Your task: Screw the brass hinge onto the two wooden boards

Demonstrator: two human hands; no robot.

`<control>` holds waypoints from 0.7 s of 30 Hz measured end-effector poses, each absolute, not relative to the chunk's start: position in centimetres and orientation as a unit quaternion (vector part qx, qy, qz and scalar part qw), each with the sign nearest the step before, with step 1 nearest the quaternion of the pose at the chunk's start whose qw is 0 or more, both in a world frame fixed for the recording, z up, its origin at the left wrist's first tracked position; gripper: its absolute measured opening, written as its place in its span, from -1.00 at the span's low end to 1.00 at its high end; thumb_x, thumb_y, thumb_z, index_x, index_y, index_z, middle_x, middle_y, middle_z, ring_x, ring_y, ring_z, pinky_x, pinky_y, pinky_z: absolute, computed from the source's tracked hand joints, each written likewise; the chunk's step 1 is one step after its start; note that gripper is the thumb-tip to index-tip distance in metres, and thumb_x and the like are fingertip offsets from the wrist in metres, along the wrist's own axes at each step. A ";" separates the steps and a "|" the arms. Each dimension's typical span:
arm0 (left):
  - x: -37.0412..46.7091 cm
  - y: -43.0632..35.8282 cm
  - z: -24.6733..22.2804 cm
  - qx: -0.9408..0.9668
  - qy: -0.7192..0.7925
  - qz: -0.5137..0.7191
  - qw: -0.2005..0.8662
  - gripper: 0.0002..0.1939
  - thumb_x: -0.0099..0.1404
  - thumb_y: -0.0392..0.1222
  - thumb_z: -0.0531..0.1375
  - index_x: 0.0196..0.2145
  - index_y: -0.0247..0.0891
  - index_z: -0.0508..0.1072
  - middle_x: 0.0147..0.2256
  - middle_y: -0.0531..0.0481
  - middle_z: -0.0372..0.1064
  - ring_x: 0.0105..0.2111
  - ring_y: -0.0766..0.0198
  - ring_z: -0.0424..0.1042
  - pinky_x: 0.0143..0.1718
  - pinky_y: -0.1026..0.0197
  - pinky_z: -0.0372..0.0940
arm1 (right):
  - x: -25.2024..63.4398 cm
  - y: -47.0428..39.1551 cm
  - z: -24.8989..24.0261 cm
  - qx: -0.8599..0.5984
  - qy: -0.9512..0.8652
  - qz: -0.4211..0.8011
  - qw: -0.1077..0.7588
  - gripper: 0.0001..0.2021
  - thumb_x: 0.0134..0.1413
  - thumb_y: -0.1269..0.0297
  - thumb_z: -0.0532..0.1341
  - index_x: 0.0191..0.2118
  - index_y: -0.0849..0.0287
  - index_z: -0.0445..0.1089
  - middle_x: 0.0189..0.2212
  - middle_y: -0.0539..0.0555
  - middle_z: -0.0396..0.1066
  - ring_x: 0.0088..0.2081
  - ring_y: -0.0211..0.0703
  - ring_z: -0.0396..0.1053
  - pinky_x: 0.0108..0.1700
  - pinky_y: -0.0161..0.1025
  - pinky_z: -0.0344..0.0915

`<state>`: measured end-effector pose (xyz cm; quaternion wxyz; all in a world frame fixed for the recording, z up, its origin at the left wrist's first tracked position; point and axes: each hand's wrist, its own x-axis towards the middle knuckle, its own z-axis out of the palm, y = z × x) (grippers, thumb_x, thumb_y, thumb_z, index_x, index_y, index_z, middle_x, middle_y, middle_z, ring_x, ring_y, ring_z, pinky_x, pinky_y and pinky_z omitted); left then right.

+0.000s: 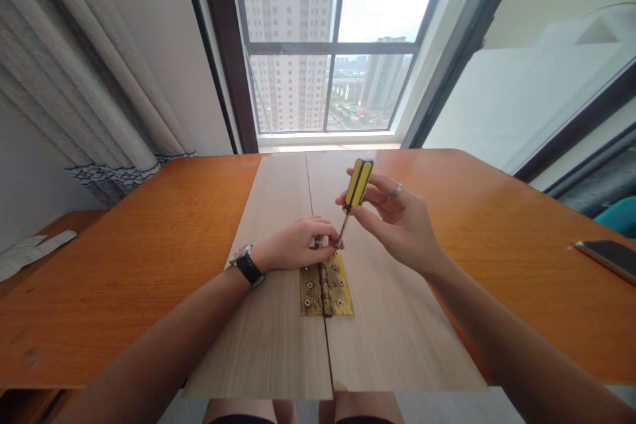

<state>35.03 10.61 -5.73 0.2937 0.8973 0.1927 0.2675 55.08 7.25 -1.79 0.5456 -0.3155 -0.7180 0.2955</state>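
A brass hinge (325, 288) with several screws lies across the seam between two pale boards (278, 338). My right hand (397, 218), with a ring on one finger, grips the yellow and black handle of a screwdriver (358, 187). The screwdriver leans slightly, its tip down at the hinge's upper right corner. At that corner my left hand (309, 243) has its thumb and fingers pinched close around the tip. What those fingers hold, if anything, is too small to make out. A black-strapped watch (247, 265) is on my left wrist.
The boards lie on an orange wooden table (497, 232). At its right edge is a phone (609, 258). White material (34, 253) lies at the far left, below a grey curtain (99, 66). Beyond the table stands a window (332, 48).
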 end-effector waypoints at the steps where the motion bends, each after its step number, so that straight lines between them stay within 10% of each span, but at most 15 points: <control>1: 35.0 10.6 -5.8 0.897 0.193 0.268 0.292 -0.91 0.34 -0.33 0.18 -0.31 -0.28 0.49 -0.27 -0.06 0.51 -0.23 0.25 0.46 -0.07 0.20 0.34 | 55.1 7.2 -1.7 -0.310 -0.722 0.293 0.545 -0.61 0.19 0.34 0.27 0.14 0.08 0.34 -0.21 0.07 0.56 -0.12 -0.07 0.51 -0.03 -0.04 0.37; 21: 34.9 10.7 -5.9 0.895 0.208 0.257 0.300 -0.91 0.34 -0.28 0.21 -0.32 -0.31 0.51 -0.31 -0.03 0.42 -0.30 0.29 0.42 -0.17 0.26 0.32 | 55.7 8.0 -2.7 -0.331 -0.713 0.240 0.570 -0.58 0.11 0.27 0.39 0.10 -0.03 0.43 -0.03 0.06 0.51 -0.12 -0.10 0.41 -0.03 -0.05 0.35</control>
